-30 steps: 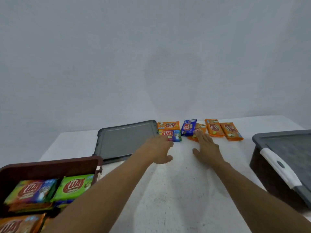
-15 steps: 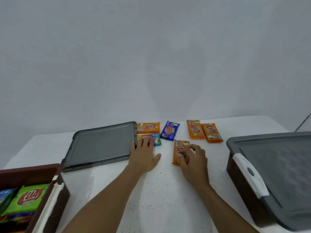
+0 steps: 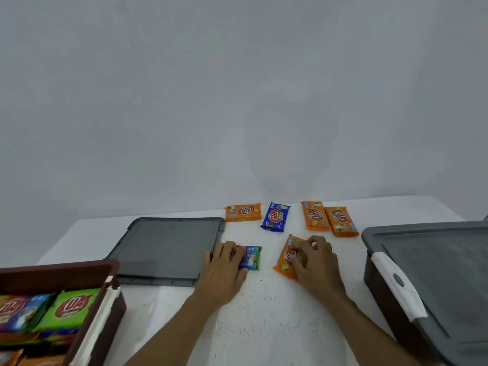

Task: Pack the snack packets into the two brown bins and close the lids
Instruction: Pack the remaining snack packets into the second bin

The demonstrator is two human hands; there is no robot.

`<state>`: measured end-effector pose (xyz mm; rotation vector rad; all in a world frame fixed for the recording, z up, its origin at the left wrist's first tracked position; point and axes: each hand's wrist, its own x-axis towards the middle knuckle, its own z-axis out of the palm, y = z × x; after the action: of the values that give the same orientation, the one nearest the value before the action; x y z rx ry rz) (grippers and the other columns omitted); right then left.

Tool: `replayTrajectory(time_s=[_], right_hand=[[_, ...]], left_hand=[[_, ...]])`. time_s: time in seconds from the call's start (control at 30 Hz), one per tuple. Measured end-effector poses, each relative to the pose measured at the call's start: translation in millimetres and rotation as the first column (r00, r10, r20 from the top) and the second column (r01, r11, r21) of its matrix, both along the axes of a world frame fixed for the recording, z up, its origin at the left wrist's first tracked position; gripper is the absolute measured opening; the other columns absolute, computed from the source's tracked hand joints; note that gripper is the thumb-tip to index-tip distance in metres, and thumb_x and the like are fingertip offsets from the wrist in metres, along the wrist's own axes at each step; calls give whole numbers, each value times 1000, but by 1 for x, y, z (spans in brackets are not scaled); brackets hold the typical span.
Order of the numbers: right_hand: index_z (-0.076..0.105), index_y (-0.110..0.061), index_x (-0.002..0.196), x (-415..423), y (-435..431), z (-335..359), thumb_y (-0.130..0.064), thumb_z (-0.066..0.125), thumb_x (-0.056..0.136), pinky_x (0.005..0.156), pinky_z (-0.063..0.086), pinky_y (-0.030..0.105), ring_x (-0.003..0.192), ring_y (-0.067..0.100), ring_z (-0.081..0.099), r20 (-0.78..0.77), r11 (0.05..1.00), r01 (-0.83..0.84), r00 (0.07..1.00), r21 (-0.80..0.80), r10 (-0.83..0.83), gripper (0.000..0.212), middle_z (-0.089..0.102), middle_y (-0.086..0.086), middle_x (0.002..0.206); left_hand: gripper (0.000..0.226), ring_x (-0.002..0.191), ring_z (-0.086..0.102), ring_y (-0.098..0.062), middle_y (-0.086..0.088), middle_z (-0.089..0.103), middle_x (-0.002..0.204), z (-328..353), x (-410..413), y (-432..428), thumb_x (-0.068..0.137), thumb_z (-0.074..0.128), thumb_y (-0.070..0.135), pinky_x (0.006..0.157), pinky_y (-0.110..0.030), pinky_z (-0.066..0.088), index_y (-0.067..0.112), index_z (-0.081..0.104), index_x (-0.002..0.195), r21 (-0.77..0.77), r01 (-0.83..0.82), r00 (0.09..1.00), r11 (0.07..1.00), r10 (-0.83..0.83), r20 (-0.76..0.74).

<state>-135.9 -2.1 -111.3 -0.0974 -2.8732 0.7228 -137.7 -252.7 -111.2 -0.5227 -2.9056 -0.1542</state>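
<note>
My left hand (image 3: 224, 270) lies on a multicolour snack packet (image 3: 250, 257) on the white table, fingers curled over its left half. My right hand (image 3: 317, 262) presses down on an orange packet (image 3: 286, 260), gripping its right side. Farther back lie an orange packet (image 3: 243, 212), a blue packet (image 3: 275, 216) and two orange packets (image 3: 315, 215) (image 3: 341, 221). The open brown bin (image 3: 79, 270) at the near left holds several packets, green and blue among them. The second brown bin (image 3: 383, 294) at the right has its grey lid (image 3: 443, 270) on.
A loose grey lid (image 3: 166, 249) lies flat on the table (image 3: 264, 326), just left of my left hand. A white latch handle (image 3: 398, 283) sits on the right bin's near side. A plain wall stands behind the table.
Both hands have drawn back toward me, each dragging a packet: the multicolour one under the left, an orange one under the right. My view has shifted.
</note>
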Motion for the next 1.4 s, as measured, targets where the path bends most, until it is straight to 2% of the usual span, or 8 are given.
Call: replayTrajectory(time_s=[0.13,0.33,0.47,0.6,0.77,0.93,1.2,1.4], right_hand=[[44,-31,134,-2,-1,3,-58,54,88,115,21,42,139,15,32,65,1000,1,998,-28,1,54,31,-6,153],[40,-33,134,-2,3,11,-53,69,80,109,29,40,123,16,45,54,983,29,998,-183,-20,65,48,-4,132],[35,-34,140,0,11,16,-50,76,75,106,41,43,122,22,48,107,933,47,994,-356,-9,79,38,1,137],[16,-24,153,2,12,30,-59,75,70,103,41,37,131,23,43,287,969,88,958,-233,-18,108,33,5,150],[48,-29,129,17,6,39,-61,78,65,88,51,30,107,18,57,364,978,56,931,-202,22,78,56,2,126],[52,-22,99,26,-1,50,-50,83,66,66,51,24,82,13,59,349,943,133,937,-303,-20,53,59,0,97],[61,-21,123,49,-25,82,-34,77,79,88,51,24,103,13,60,629,951,-286,720,-116,294,48,61,0,122],[53,-19,129,57,-95,123,-28,63,91,78,48,21,101,13,59,633,914,-401,691,-67,350,41,54,-2,118]], left_hand=[[66,143,23,-22,0,28,156,-2,-5,-5,91,18,60,119,-50,11,25,34,145,2,26,994,1000,-26,105],[75,134,32,-16,2,32,145,12,-14,2,92,47,58,118,-45,13,26,16,152,37,16,985,999,-22,168],[74,121,42,-14,0,37,133,27,-16,12,84,64,54,106,-31,31,22,31,143,69,-44,982,997,30,187],[69,112,52,-13,1,50,129,34,-11,11,81,67,55,94,-29,43,24,35,134,38,-95,959,995,81,272],[71,103,59,-16,0,57,124,47,-5,5,77,74,50,86,-33,54,24,36,131,17,-69,901,997,55,430],[49,110,56,-19,-6,54,132,66,-4,1,91,64,26,87,-30,52,20,41,133,49,-44,854,998,12,520],[38,99,58,-16,-2,60,120,118,5,-44,88,67,23,81,-29,48,19,54,124,6,128,794,992,-106,599],[23,89,65,-24,-10,69,99,161,33,-97,81,63,24,81,-38,52,10,63,100,257,3,756,966,-171,632]])
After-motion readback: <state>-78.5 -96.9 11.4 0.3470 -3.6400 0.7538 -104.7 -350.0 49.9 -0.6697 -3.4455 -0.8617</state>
